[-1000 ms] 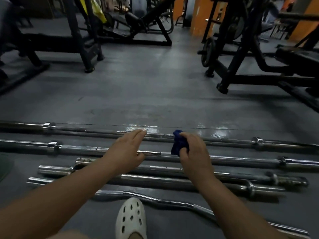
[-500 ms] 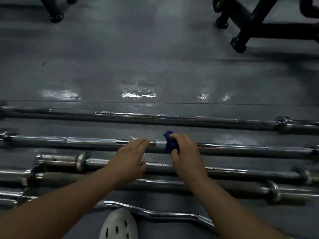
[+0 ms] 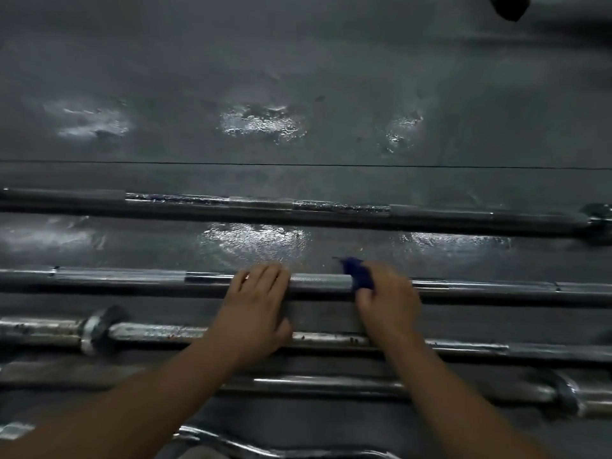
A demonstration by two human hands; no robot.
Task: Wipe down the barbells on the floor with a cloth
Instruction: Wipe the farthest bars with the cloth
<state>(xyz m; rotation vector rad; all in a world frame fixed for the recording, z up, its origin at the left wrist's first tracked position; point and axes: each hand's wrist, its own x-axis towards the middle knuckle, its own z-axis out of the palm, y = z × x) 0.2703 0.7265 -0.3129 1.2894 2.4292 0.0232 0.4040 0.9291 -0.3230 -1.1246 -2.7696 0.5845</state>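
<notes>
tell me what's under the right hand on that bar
A bunched blue cloth sticks out beyond the right hand, pressed on the second barbell. The rest of the cloth and the bar beneath are covered.

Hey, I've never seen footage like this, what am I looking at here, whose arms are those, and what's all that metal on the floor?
There is no machine here. The picture comes from a camera worn on a person's head, looking down at their own two arms. Several steel barbells lie side by side on a dark gym floor, with shiny patches on it. The left hand rests with straight fingers on the second barbell from the far side. The right hand grips a blue cloth against that same bar. A farther barbell lies beyond, and more bars lie nearer, including a curved one at the bottom edge.
</notes>
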